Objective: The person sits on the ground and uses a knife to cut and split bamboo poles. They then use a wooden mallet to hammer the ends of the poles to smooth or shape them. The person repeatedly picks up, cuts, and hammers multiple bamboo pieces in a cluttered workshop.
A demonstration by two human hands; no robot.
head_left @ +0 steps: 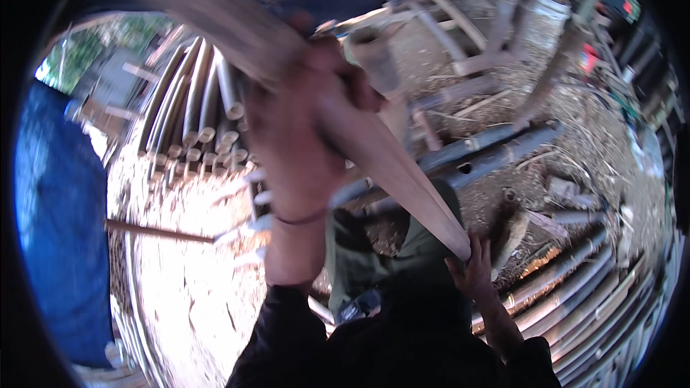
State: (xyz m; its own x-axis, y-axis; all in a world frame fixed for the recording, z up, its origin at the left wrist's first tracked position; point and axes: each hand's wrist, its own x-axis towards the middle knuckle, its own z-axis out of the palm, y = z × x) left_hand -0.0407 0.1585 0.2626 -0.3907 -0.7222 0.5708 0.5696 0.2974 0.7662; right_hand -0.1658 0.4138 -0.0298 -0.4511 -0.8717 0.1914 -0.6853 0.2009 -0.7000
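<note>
A long, pale wooden slat (pixel 399 176) runs slantwise from the upper left, close to the camera, down toward my right side. Around its middle, my left hand (pixel 305 126) is closed, with a thin dark band at the wrist. Its far upper part is smeared by motion. At the narrow lower end is my right hand (pixel 477 273), its thumb on one side and its fingers on the other. My legs in dark green trousers (pixel 359 255) are beneath the slat.
Stacked bamboo poles (pixel 190 100) stand at the far left, and more bamboo poles (pixel 575 302) lie at the lower right. Dark poles (pixel 474 162) with holes cross the ground ahead. A blue tarp (pixel 61 223) hangs at left. A bamboo frame (pixel 460 32) stands at the back.
</note>
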